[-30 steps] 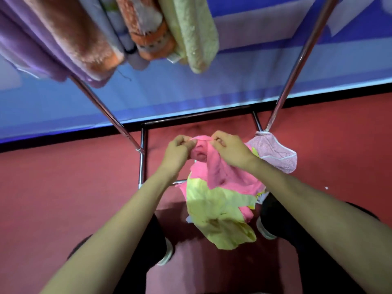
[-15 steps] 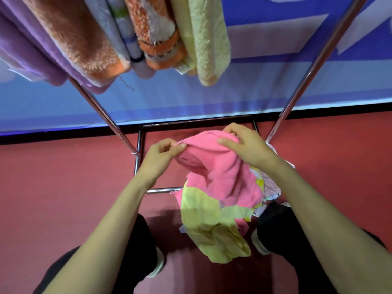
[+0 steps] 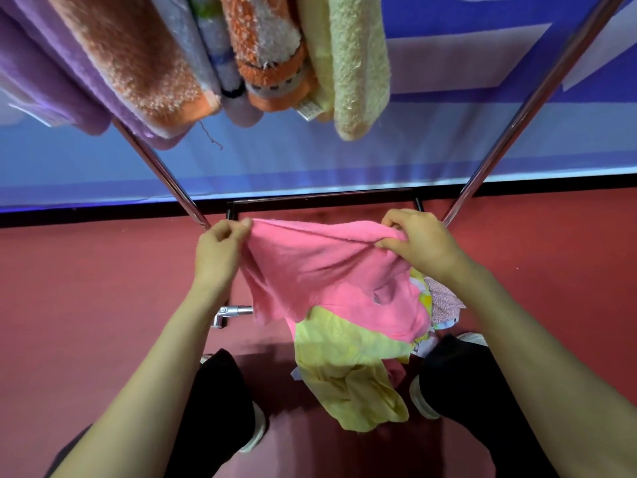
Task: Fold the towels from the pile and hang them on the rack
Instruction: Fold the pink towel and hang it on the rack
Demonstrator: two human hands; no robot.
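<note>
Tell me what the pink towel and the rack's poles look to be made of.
Pink towel: soft cloth, probably cotton terry or microfibre. It looks matte with a fuzzy nap, and it drapes and creases where it is gripped.
Rack poles: metal, likely chromed or stainless steel. They are smooth and shiny, with bright streaks of reflected light along them.

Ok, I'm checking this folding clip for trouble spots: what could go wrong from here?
1. The pink towel appears to rest on the yellow towel below; lifting might drag that up too.
2. The left hand and right hand pinch only its top edge, so a corner could slip.
3. Hung towels crowd the rack on the left.
</note>
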